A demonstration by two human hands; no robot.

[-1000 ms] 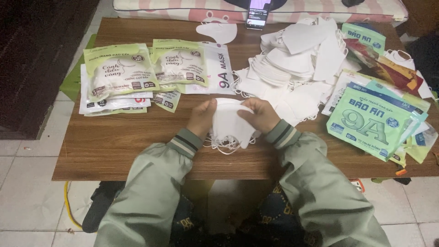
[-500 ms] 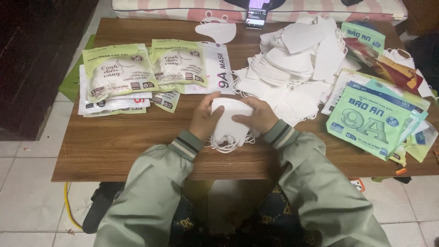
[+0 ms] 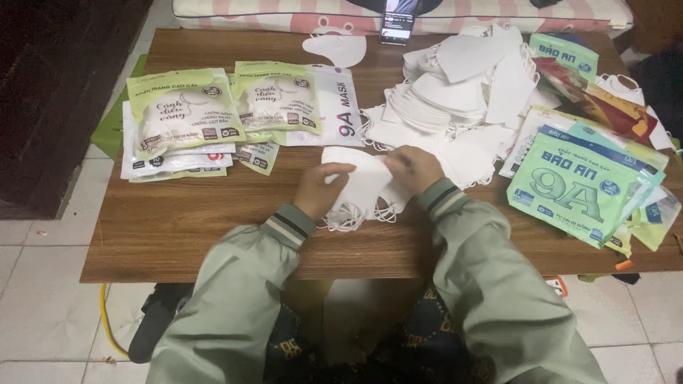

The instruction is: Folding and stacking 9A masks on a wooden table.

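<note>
1. Both hands meet over a small stack of white face masks (image 3: 363, 186) near the middle of the desk's (image 3: 213, 235) front edge, ear loops trailing below toward that edge.
2. Left hand (image 3: 321, 190): fingers curled over the stack's left side, thumb on top, pinching the masks.
3. Right hand (image 3: 414, 168): fingers pressed together on the stack's right end, gripping it; the fingertips are partly hidden by the masks.
4. Step in hand, by my reading: gathering and squaring a handful of masks into one neat bundle.
5. What comes after likely calls for keeping the stack aligned with a firm hold so that loops do not snag. An open pouch would be needed, and none is visibly open.
6. Surroundings: a loose heap of white masks (image 3: 462, 92) toward the back-right; yellow-green pouches (image 3: 185, 107) stacked at the left side; teal pouches (image 3: 580, 185) at the right edge; a phone (image 3: 397, 21) at the back edge.
7. Hard to make out: number of masks in the stack; the far-right clutter, cut off by the frame; the lap area below the desk, which is dark.
</note>
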